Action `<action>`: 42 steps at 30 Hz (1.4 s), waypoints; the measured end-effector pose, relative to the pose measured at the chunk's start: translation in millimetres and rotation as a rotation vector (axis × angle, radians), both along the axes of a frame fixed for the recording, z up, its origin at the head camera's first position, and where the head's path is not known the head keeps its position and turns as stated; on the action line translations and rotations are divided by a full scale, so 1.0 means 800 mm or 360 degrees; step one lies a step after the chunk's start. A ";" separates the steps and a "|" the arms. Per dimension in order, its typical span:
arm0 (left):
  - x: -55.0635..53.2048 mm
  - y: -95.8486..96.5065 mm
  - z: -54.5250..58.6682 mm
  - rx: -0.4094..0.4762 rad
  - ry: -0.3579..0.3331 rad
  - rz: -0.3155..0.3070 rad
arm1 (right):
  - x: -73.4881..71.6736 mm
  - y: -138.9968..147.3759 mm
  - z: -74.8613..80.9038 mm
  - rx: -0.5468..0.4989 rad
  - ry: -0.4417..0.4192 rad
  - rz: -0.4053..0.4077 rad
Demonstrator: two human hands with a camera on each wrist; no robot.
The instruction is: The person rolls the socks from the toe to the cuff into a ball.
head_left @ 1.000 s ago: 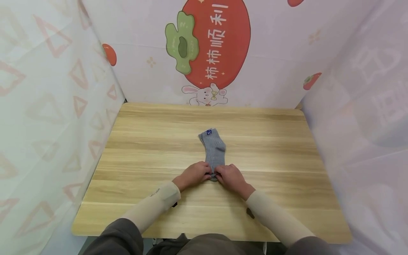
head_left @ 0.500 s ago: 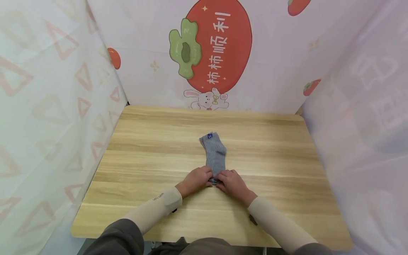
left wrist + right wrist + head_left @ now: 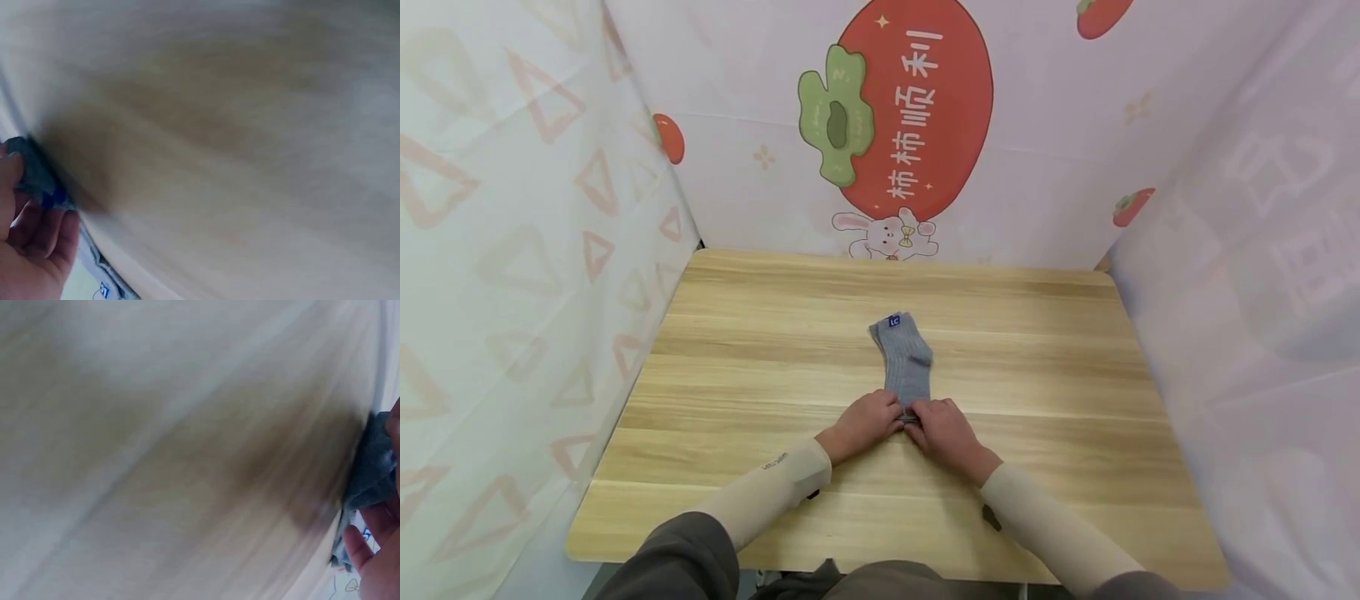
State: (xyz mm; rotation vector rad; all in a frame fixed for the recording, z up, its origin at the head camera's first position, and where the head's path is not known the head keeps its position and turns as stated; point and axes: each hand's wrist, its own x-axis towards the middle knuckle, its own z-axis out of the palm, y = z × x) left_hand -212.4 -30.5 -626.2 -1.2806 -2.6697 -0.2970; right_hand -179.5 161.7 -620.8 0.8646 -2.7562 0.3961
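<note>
A pair of grey ribbed socks lies stacked on the wooden table, cuffs toward the far side with a small blue label, toes toward the person. At the toe end, my left hand pinches the near left corner. My right hand pinches the near right corner, its fingertips close to the left ones. The left wrist view has the left hand with thumb and fingers about the bunched sock fabric. In the right wrist view, the right hand grips the folded grey toe end, partly cut off by the frame.
The light wooden table spreads out on both sides of the socks. Printed white cloth hangs behind it, with more cloth at the left and right. The person's body is against the near edge.
The view tilted slightly between the first two frames. Both hands keep hold of the toe end, which now looks turned up a little and shorter; the cuffs stay in place.
</note>
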 end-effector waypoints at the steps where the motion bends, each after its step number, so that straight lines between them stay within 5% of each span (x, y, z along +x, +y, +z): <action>1: -0.001 0.001 0.002 -0.0022 -0.0047 0.0014 | -0.001 -0.001 0.001 -0.0008 -0.0022 -0.0003; 12: -0.020 0.001 0.019 0.0044 -0.0580 0.0144 | -0.016 -0.008 0.012 -0.0088 -0.0309 -0.0178; 16: -0.026 0.003 0.019 -0.0027 -0.0531 0.0067 | -0.025 -0.014 0.018 -0.0024 -0.0452 -0.0219; 25: -0.031 0.011 0.032 -0.0163 -0.0176 0.0046 | -0.044 -0.021 0.020 -0.0003 -0.0638 -0.0417; 32: -0.032 0.021 0.022 0.0042 -0.0368 0.0255 | -0.048 -0.022 0.013 -0.0058 -0.0613 -0.0431; 36: -0.035 0.021 0.002 0.0119 -0.0307 0.0229 | -0.044 -0.020 0.012 0.0031 -0.0488 -0.0369; 41: -0.030 0.019 0.001 -0.0003 -0.0378 0.0203 | -0.037 -0.011 0.014 0.0184 -0.0303 -0.0250; 42: -0.024 0.018 0.014 -0.0055 -0.0435 0.0220 | -0.035 -0.009 0.015 0.0229 -0.0282 -0.0221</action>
